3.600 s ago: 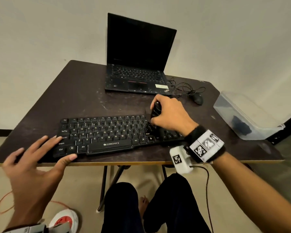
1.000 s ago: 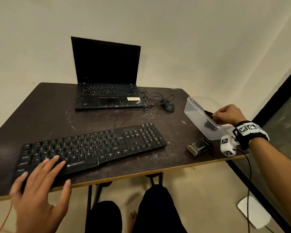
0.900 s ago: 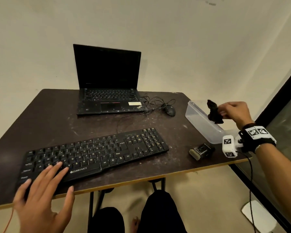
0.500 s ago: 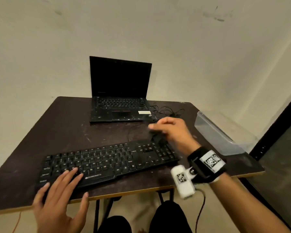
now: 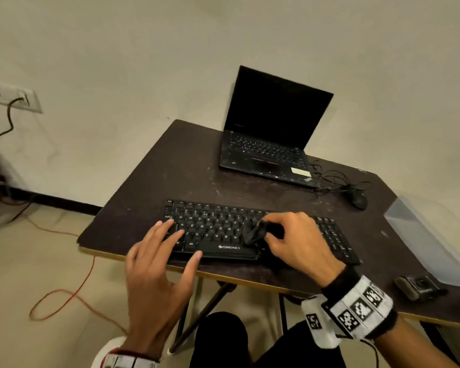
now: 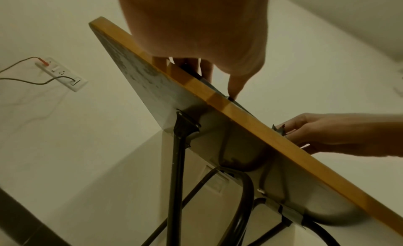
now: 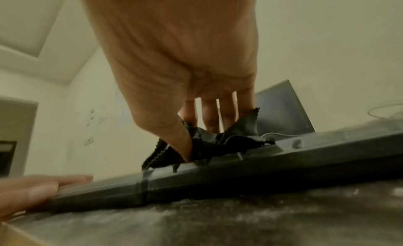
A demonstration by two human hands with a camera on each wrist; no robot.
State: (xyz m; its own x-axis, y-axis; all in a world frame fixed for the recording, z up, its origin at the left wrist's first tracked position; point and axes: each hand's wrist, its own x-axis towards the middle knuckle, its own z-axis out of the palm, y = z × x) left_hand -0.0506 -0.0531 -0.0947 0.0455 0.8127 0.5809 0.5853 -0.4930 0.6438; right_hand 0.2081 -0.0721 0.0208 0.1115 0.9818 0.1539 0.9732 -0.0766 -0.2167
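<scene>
A black keyboard lies along the near edge of the dark table. My right hand pinches a small black cloth with zigzag edges and holds it down on the keys at the keyboard's middle. In the right wrist view the cloth bunches under my thumb and fingers on the keyboard. My left hand rests flat with spread, straight fingers on the keyboard's left end. The left wrist view shows its fingertips over the table edge.
An open black laptop stands at the back of the table, a wired mouse beside it. A clear plastic tub sits at the right edge, a small black brush-like tool in front of it. An orange cable trails on the floor.
My right hand took the black cloth out of the tub, carried it left, and now holds it down on the keyboard's middle. The left hand stayed on the keyboard's left end.
</scene>
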